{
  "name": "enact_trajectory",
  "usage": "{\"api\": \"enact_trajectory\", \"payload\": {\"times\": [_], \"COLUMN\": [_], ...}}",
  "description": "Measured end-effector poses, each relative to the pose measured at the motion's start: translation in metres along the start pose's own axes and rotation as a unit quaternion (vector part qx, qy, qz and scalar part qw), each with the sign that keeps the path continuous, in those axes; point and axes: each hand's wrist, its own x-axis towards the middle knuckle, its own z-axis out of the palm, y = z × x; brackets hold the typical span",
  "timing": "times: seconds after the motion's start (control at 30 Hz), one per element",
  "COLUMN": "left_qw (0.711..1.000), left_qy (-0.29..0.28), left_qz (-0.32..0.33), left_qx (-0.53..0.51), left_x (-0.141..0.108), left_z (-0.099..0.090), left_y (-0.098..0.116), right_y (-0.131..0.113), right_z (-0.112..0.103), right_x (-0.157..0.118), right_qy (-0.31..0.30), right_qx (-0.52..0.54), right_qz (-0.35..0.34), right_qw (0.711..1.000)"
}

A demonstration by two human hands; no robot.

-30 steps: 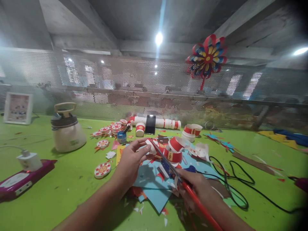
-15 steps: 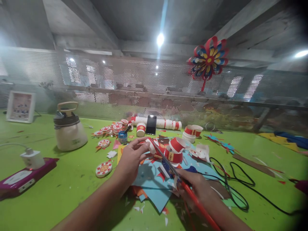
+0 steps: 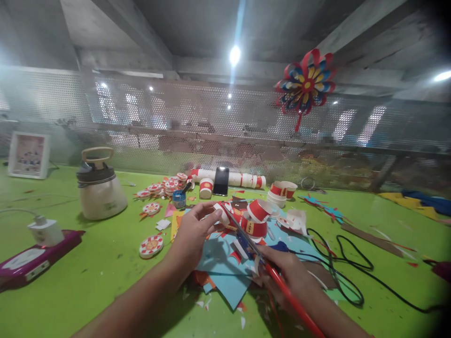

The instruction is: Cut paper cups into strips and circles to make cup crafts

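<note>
Short of the table's [image 3: 102, 256] far edge, the left hand [image 3: 192, 232] gripped one paper cup [image 3: 224, 218], the right hand [image 3: 294, 272] one pair of scissors [image 3: 254, 247].

Bright lamp [image 3: 235, 56] under a grey beamed ceiling [image 3: 211, 28]; a perforated screen [image 3: 218, 110] stands behind a lime-green surface [image 3: 116, 263].

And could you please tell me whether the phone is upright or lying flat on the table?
Upright, tilted back a little if at all: the phone shows its dark face and hides part of the red-and-white tube behind it.
</note>
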Motion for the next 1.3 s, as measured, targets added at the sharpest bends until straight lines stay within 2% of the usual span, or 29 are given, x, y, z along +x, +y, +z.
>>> {"api": "enact_trajectory", "payload": {"times": [0.2, 0.47, 0.63, 0.8, 0.97, 1.1, 1.3], "left_qw": [1.000, 0.999, 1.000, 1.000, 0.999, 1.000, 0.999], "left_qy": [0.002, -0.002, 0.007, -0.009, -0.010, 0.015, -0.019], "left_qz": [-0.003, -0.025, -0.011, 0.005, 0.012, 0.000, -0.035], "left_qx": [-0.005, -0.029, -0.002, 0.021, 0.033, 0.006, -0.018], "left_x": [-0.0015, -0.0017, 0.0002, 0.0010, 0.0006, 0.0003, 0.0022], "left_z": [0.0006, 0.0012, -0.0006, -0.0043, -0.0039, -0.0024, -0.0062], "left_y": [0.0021, 0.0054, 0.0023, -0.0018, -0.0010, 0.0005, 0.0008], "right_y": [0.0034, 0.0041, 0.0005, 0.0016, 0.0021, 0.0002, 0.0048], "right_z": [0.0047, 0.0001, -0.0025, -0.0015, -0.0010, -0.0015, -0.0006], "right_x": [-0.0033, 0.0009, 0.0003, 0.0004, -0.0008, -0.0019, 0.0009], "right_qy": [0.029, -0.011, -0.010, -0.023, 0.002, 0.004, -0.015], "right_qx": [-0.029, -0.002, 0.000, 0.008, -0.021, -0.018, -0.001], "right_qz": [0.010, -0.019, 0.012, 0.010, 0.010, 0.017, 0.014], "right_qw": [0.999, 1.000, 1.000, 1.000, 1.000, 1.000, 1.000]}}
